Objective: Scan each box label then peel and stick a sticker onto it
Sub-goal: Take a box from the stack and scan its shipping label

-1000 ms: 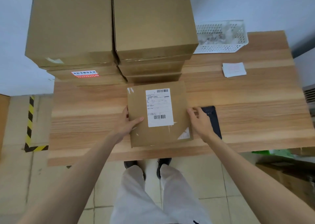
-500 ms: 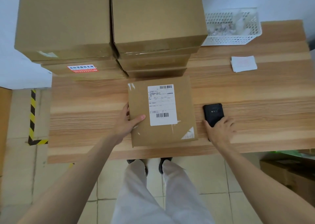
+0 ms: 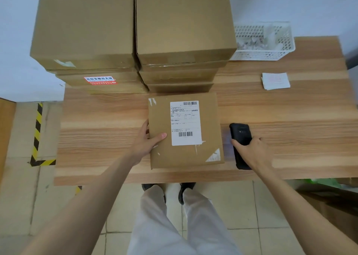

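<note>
- Pale wood-grain worktop (image 3: 290,109), planks running left to right, near edge just above the person's shoes.
- Plain white wall behind, meeting the worktop's far side.
- Beige tiled floor (image 3: 23,206) below, with a yellow-and-black hazard tape (image 3: 37,134) corner on the left.
- Brown panel at the far left edge; cardboard and something green under the worktop's right end, too cropped to identify.
- Two stacks of cardboard boxes (image 3: 135,31) side by side at the back left, touching each other; red-and-white sticker (image 3: 100,80) on the front face of a lower box in the left stack.
- White perforated basket (image 3: 267,55) at the back right, just beside the right stack, holding pale scraps too blurred to make out.
- Small white pile of sticker sheets (image 3: 276,81) lying flat, right of centre, well apart from everything else.
- Flat brown box (image 3: 160,157) near the front edge, centre, lying level just in front of the stacks, with a white shipping label (image 3: 185,122) bearing two barcodes on its top and scraps of old tape at the corners.
- Left hand (image 3: 148,142) gripping the box's left edge, thumb on the top face beside the label, fingers wrapped round the side.
- Black handheld scanner (image 3: 240,134) just right of the box, lying lengthwise toward the wall.
- Right hand (image 3: 253,154) closed over the scanner's near half, thumb along its left side; lifted or still resting on the wood, cannot tell.
- Hands apart, one on either side of the box.
</note>
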